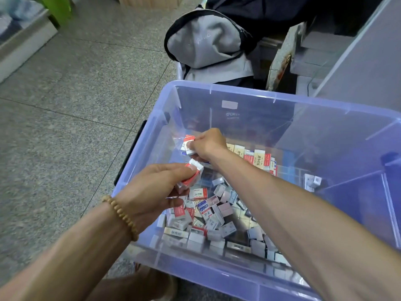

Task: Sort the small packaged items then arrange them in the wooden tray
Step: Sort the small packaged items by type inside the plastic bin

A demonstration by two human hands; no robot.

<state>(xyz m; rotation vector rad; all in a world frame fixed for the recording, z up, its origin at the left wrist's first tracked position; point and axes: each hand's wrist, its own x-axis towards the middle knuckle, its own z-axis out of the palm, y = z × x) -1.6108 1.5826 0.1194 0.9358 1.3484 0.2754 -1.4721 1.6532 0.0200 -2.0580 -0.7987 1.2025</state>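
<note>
**Both hands holding packets over the bin**

I see my left hand [156, 183] curled round a few red-and-white packets [191, 177], thumb on top, held just above the loose pile [208, 218] in the bin [238, 92]. A bead bracelet [121, 216] sits on that wrist. My right hand [208, 144] reaches further in, near the far left wall, pinching another red-and-white packet [188, 144] between thumb and fingers. The pile covers the near part of the bin floor. A neat row of upright packets [256, 157] stands behind my right forearm. I cannot make out a wooden tray with certainty. The bin is clear blue plastic and stands on a speckled tiled floor [65, 105]. Beyond it lies a grey bag [206, 42].
</note>
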